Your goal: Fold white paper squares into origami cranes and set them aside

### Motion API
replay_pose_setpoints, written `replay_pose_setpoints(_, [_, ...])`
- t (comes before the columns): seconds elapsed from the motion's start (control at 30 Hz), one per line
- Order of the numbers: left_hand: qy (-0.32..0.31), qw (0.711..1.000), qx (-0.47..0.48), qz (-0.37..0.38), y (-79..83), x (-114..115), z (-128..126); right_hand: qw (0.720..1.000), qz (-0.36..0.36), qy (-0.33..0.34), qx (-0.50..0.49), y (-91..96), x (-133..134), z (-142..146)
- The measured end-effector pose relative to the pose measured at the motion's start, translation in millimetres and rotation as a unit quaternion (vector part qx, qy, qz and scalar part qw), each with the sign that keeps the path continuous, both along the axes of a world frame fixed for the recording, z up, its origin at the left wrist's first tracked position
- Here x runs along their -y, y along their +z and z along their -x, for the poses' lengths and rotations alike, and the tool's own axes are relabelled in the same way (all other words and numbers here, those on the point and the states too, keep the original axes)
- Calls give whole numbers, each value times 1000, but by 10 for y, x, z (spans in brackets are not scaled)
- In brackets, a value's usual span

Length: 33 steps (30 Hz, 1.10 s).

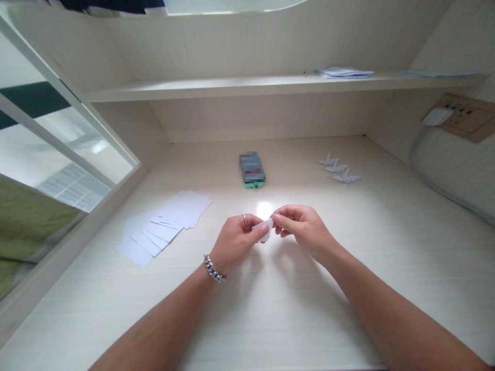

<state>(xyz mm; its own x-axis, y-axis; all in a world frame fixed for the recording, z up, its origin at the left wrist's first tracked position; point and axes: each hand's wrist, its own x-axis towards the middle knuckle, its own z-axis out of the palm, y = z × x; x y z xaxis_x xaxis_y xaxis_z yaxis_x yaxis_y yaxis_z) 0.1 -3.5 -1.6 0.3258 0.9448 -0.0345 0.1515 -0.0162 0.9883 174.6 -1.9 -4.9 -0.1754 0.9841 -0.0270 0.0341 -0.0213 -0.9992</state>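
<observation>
A small piece of folded white paper [264, 232] is held above the middle of the desk. My left hand [240, 236], with a ring and a chain bracelet, is closed on it, thumb on top. The fingers of my right hand [299, 225] pinch the paper's right corner. Part of the paper is hidden behind my left thumb and fingers. Three folded paper cranes [345, 176] stand close together at the back right. To the left of my hands, several white paper sheets [184, 208] lie fanned out and overlapping.
A blurred phone-like object with a green edge [253, 170] lies behind my hands. A shelf [216, 87] runs across the back and bears a paper stack [344, 72]. On the right wall, a white plug [438, 117] sits in a socket, its cable [429, 180] hanging down.
</observation>
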Motion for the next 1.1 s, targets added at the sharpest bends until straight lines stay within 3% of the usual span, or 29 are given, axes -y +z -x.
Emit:
replay_pose_setpoints(0.13, [12, 1000, -5, -2, 18, 6, 13, 999, 18, -25, -25, 40, -8, -55])
replay_pose_setpoints(0.37, [5, 1000, -20, -20, 25, 22, 1, 996, -59, 33, 65, -64, 17, 8])
replay_pose_setpoints(0.57, [7, 1000, -2, -6, 28, 2, 21, 999, -43, -2, 30, -74, 3, 9])
replay_pose_setpoints(0.77, [16, 1000, 22, 8, 19, 1, 24, 998, -47, 26, 37, -75, 12, 31])
replay_pose_setpoints(1.1, [-11, 998, 55, 24, -5, -2, 48, 999, -40, -11, 24, -98, -14, 22])
